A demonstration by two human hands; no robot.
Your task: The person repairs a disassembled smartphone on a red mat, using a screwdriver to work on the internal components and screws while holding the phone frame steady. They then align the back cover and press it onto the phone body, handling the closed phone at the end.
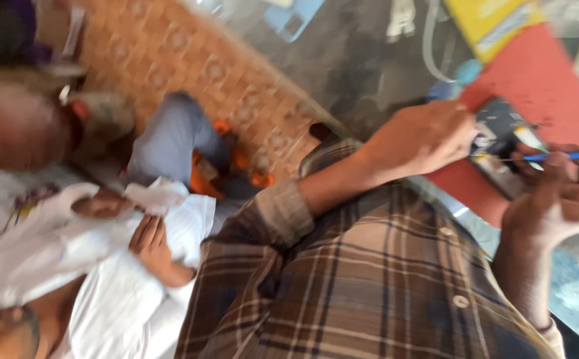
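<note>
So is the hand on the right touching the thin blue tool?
Touching. The head view shows the right hand with its fingers curled around the thin blue tool.

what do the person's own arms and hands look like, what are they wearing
Both hands are bare, with no gloves. The left hand comes out of a brown plaid shirt sleeve rolled up to a pale cuff on the forearm. The right hand has the same plaid sleeve, pushed back near the wrist. The picture is blurred, so finer marks cannot be told.

We see a brown plaid shirt point(369, 286) | 2 pale buttons | left cuff point(284, 211) rolled up | bare forearms
</note>
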